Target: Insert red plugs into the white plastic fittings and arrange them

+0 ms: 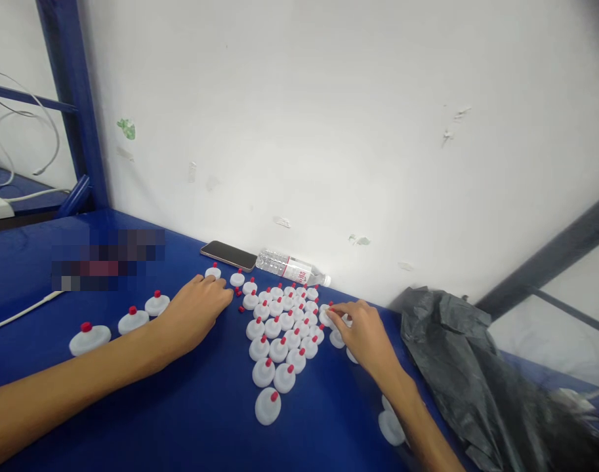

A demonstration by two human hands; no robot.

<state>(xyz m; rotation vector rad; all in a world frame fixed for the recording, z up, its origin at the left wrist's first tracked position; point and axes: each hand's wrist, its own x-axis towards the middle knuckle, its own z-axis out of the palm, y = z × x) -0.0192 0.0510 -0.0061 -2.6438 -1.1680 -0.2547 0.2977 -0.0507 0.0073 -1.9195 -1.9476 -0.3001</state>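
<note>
Several white round caps with red tips stand packed together on the blue table. My left hand rests palm down to their left, fingers curled, touching a cap at the back. My right hand pinches at a white cap on the cluster's right edge. A few loose red tips lie between my left hand and the cluster. More caps sit in a line at the left and beside my right wrist.
A dark phone and a lying plastic water bottle sit against the white wall. A crumpled black plastic bag lies at the right. A white cable runs at the left. A blue frame post stands behind.
</note>
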